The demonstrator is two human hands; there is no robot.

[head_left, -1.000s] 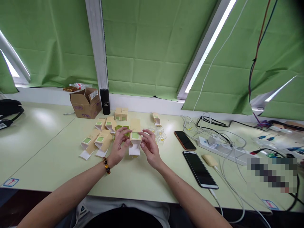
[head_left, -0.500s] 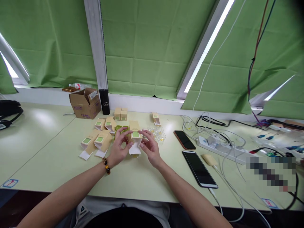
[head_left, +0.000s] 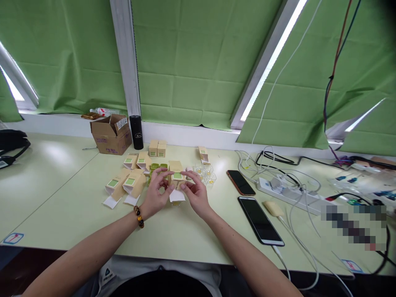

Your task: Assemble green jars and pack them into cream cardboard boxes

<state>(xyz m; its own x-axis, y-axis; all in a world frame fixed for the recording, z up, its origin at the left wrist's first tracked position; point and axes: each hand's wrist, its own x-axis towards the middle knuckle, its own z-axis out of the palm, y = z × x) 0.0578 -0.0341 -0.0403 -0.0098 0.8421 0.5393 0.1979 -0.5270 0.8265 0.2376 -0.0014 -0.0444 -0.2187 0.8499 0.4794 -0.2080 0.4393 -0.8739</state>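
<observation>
Between my hands is a small cream cardboard box with a green window, its white flap folded out toward me. My left hand, with a beaded bracelet at the wrist, grips the box's left side. On the right side, my right hand holds it with thumb and fingertips. A small clear piece partly shows under the flap. Left of my hands lie several similar boxes with flaps open. Green cups sit just behind my left hand. Several clear plastic cups with yellow spots stand behind my right hand.
Two closed boxes stand farther back, beside a black bottle and an open carton. One more open box is at the back. Two phones, a power strip and tangled cables occupy the right side.
The held box has shifted very slightly, and its white flap now sits a little lower and flatter toward me. Both hands keep their grip on it.
</observation>
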